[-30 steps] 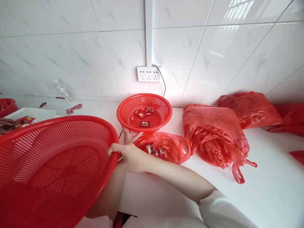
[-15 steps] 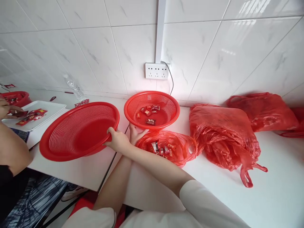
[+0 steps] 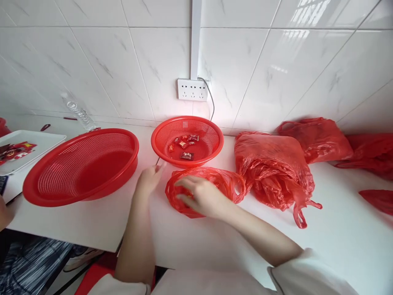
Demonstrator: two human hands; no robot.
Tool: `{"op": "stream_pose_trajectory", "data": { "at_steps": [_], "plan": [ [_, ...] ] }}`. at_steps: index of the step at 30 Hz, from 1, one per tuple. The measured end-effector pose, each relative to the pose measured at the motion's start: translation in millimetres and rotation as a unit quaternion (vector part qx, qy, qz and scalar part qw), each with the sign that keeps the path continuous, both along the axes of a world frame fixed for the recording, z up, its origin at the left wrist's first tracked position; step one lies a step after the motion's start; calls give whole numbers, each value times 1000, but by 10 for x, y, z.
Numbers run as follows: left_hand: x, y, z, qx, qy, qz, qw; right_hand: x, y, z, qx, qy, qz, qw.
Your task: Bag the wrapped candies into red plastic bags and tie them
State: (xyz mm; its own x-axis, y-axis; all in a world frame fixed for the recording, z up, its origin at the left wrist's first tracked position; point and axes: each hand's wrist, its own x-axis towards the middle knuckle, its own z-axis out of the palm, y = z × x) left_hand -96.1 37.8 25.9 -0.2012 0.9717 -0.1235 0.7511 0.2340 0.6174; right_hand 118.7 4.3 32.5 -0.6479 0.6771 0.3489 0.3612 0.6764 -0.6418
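My right hand (image 3: 204, 196) is over the open red plastic bag (image 3: 222, 178), its curved fingers apart and slightly smeared by motion; no object shows in them. The candies inside the bag are mostly hidden under that hand. My left hand (image 3: 149, 179) lies low over the table just in front of the smaller red basket (image 3: 157, 148). Its fingers are partly stretched and I see nothing held. Several wrapped candies (image 3: 183, 144) lie on that basket's floor. To the left sits a large red basket (image 3: 37, 196) with nothing visible inside.
Full red plastic bags (image 3: 267, 157) stand at the right near the wall. A white tray (image 3: 50, 141) with red packets is at far left, beside another person's arm (image 3: 4, 213). A clear bottle (image 3: 78, 112) and a power socket (image 3: 193, 90) are behind.
My right hand has let go of the large basket, which now rests on the table, and moved right to the open bag. My left hand has drawn back from beside the smaller basket.
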Motion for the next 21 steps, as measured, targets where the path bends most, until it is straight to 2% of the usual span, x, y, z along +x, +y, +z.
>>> {"op": "stream_pose_trajectory", "data": {
  "at_steps": [2, 5, 7, 9, 13, 15, 17, 19, 21],
  "plan": [
    [-133, -111, 3, -63, 8, -42, 997, 495, -25, -33, 30, -23, -149, 988],
    [-183, -273, -24, -119, -3, -144, 982, 1092, -139, -178, 19, -87, -288, 953],
    [-131, -349, -44, -108, 4, -162, 981, 1338, -268, -303, 13, -140, -361, 922],
    [-57, -393, -43, -58, 9, -153, 986, 1460, -393, -423, -21, -172, -377, 910],
    [34, -422, 59, 52, -27, -120, 991, 1487, -472, -535, -112, -148, -318, 930],
    [53, -422, 166, 99, -71, -93, 988, 1491, -422, -468, -112, -100, -313, 938],
    [78, -415, 313, 161, -136, -68, 975, 1523, -352, -306, -65, -41, -336, 939],
    [121, -403, 496, 232, -213, -61, 947, 1566, -292, -71, 17, 23, -375, 927],
    [182, -384, 696, 295, -283, -82, 909, 1591, -258, 193, 121, 87, -402, 903]
  ]
}}
